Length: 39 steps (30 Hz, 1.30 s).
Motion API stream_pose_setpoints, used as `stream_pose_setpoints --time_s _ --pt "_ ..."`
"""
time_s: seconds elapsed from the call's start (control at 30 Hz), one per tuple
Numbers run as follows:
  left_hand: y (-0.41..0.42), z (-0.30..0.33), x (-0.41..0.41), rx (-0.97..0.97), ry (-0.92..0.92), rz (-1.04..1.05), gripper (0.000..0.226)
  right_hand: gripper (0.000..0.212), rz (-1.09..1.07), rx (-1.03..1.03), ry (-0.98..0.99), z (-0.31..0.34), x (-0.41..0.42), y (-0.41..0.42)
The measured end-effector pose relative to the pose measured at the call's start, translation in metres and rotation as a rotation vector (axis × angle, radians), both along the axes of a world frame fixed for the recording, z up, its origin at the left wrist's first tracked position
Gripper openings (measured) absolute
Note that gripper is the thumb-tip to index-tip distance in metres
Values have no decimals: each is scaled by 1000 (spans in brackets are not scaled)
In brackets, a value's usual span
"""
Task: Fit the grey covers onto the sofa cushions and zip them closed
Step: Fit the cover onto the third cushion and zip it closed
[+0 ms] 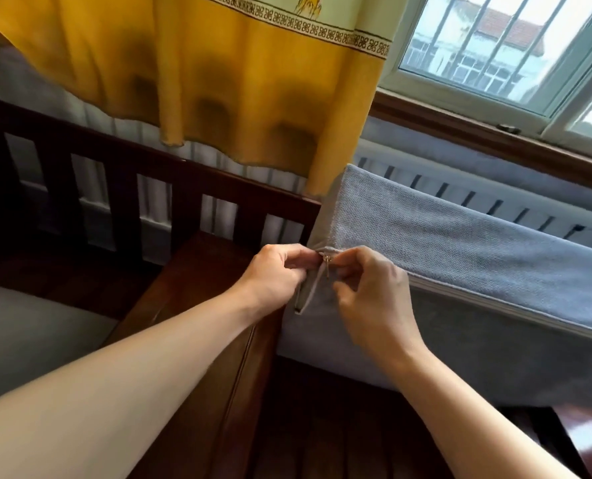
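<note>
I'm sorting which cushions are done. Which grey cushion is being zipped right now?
The grey cushion standing on edge under the window, where the left hand and right hand meet at its zip pull; the other cushion lies flat, untouched.

Cover (460, 257): grey, fine woven texture, paler grey zip tape. Zip pull (327, 262): brass-coloured. Curtain (218, 70): mustard yellow with darker blotches, cream band, black-and-white key-pattern border. Sofa frame (170, 188): dark reddish-brown wood. Window frame (467, 88): white.
</note>
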<state>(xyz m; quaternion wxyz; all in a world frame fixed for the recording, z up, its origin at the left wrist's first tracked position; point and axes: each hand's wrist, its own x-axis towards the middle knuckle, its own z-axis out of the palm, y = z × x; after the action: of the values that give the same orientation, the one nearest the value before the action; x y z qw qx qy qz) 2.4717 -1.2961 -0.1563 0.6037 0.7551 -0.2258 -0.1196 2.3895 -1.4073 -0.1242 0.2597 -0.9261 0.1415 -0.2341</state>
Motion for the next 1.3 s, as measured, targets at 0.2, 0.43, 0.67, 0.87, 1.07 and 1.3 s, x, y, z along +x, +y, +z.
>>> stream_pose_setpoints --time_s 0.2,0.43,0.67,0.87,1.07,1.3 --pt "-3 4 -9 -191 302 27 28 37 -35 -386 -90 -1 -1 -17" --pt "-14 -4 -9 -220 206 106 8 16 76 -555 -200 -7 19 -24" --pt "-14 -4 -5 -139 40 205 8 20 110 -680 -163 -4 25 -30" --pt "-10 -3 -5 -94 91 218 15 23 171 -681 -138 0 25 -32" --pt "-21 -7 -10 -323 316 221 14 15 107 -820 -158 -3 28 -29" --pt "-22 1 -12 -311 285 236 18 14 137 -767 -119 2 31 -31"
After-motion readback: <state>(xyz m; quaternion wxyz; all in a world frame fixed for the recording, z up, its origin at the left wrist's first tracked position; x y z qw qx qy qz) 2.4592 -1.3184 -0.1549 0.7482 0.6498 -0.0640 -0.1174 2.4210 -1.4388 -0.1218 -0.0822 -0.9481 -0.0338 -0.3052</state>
